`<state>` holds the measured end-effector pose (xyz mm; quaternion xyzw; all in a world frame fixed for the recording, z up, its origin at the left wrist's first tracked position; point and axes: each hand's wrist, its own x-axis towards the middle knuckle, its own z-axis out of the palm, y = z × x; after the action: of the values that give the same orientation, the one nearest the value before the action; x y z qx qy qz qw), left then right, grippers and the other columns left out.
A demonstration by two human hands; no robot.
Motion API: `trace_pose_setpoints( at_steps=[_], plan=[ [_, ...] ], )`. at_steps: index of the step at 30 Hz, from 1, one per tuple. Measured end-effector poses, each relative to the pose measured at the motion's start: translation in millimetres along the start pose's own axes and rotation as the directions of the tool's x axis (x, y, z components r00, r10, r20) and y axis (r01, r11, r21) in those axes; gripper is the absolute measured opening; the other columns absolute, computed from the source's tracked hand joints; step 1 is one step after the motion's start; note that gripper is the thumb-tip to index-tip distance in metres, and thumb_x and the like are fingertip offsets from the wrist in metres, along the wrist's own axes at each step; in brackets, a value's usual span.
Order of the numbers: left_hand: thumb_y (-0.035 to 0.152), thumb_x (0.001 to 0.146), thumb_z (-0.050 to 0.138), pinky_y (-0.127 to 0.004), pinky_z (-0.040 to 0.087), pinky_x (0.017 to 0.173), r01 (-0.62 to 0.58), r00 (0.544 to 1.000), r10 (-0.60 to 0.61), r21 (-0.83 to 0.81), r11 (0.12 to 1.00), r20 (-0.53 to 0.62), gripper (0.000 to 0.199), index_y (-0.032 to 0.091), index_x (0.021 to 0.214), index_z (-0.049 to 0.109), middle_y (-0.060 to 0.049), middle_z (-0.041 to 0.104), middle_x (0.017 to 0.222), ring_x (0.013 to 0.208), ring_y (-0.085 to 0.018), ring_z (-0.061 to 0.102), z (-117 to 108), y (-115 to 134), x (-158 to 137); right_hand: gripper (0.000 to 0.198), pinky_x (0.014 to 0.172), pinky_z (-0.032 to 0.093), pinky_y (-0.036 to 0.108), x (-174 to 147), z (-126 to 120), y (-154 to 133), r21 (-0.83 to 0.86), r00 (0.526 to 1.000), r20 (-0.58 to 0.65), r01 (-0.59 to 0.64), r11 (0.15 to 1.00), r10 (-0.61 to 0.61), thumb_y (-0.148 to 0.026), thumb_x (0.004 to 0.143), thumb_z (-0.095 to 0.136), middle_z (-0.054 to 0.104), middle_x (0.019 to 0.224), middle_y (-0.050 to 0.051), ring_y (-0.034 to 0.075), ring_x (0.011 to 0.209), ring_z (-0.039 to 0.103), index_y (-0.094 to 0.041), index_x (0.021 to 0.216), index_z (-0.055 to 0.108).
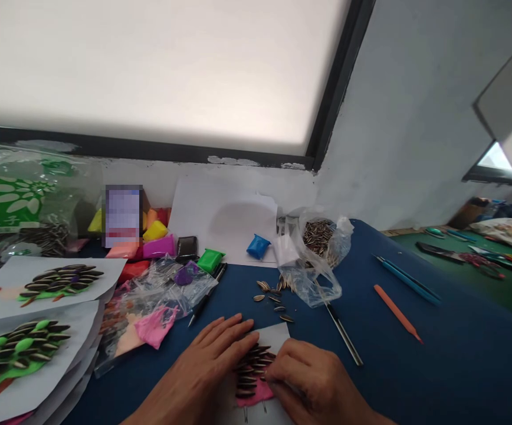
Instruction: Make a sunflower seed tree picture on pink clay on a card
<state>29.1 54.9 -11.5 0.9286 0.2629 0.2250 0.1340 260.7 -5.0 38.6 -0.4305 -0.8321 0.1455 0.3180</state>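
Note:
A small white sheet of paper (278, 335) lies in front of me, bearing a patch of pink clay (262, 391). Rows of striped sunflower seeds (248, 370) are set in the clay, and thin dark legs are drawn below it. My left hand (212, 360) rests flat on the paper's left side, fingers stretched out. On the right, my right hand (313, 378) is closed in a pinch at the clay's edge, on a sunflower seed mostly hidden by the fingertips. Several loose seeds (276, 299) lie beyond the paper.
A plastic bag of seeds (318, 239) stands behind, with a silver pen (344, 334) beside it. An orange marker (398, 313) and blue tweezers (409, 280) lie right. Clay packets (210, 260), a phone (124, 215) and finished seed pictures (79, 330) are left.

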Motion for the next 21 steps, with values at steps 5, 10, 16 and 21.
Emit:
trace_pose_setpoints(
  at_steps=[5,10,16,21],
  plan=[
    [0.043,0.086,0.073,-0.051,0.04,0.114,-0.056,0.998,0.056,-0.018,0.998,0.004,0.082,0.031,0.156,0.03,-0.003,0.042,0.158,0.142,-0.033,0.043,2.5,-4.1,-1.2,0.019,0.061,0.044,0.021,2.1,2.4,-1.1,-0.023,1.0,-0.004,0.005,1.0,-0.005,-0.011,0.092,0.052,0.067,0.077,0.005,0.015,0.067,0.063,-0.017,0.083,0.067],
    [0.044,0.082,0.074,-0.055,0.041,0.113,-0.086,0.996,0.089,-0.063,0.994,0.032,0.091,0.033,0.158,0.026,-0.004,0.038,0.16,0.141,-0.037,0.042,8.2,-16.2,-1.5,0.019,0.059,0.042,0.022,4.3,4.2,-3.6,-0.046,1.0,-0.004,0.011,0.999,-0.011,-0.013,0.093,0.051,0.066,0.075,0.004,0.015,0.065,0.061,-0.018,0.081,0.065],
    [0.037,0.087,0.072,-0.055,0.038,0.114,0.007,1.0,-0.007,-0.04,0.999,0.022,0.076,0.033,0.155,0.036,-0.004,0.044,0.157,0.141,-0.035,0.044,5.5,-5.6,-0.7,0.021,0.056,0.037,0.022,2.1,10.6,-1.1,-0.099,0.998,-0.042,0.037,0.994,-0.041,-0.015,0.093,0.05,0.063,0.07,0.002,0.013,0.06,0.058,-0.019,0.077,0.063],
    [0.045,0.092,0.07,-0.053,0.041,0.113,-0.06,0.998,0.061,-0.039,0.997,0.022,0.073,0.033,0.155,0.036,-0.004,0.044,0.156,0.139,-0.035,0.045,7.9,-10.9,1.5,0.024,0.052,0.031,0.024,-1.9,24.7,7.8,-0.143,0.982,-0.17,0.06,0.988,-0.085,-0.019,0.092,0.046,0.059,0.065,0.001,0.013,0.053,0.051,-0.021,0.074,0.06]
  ],
)
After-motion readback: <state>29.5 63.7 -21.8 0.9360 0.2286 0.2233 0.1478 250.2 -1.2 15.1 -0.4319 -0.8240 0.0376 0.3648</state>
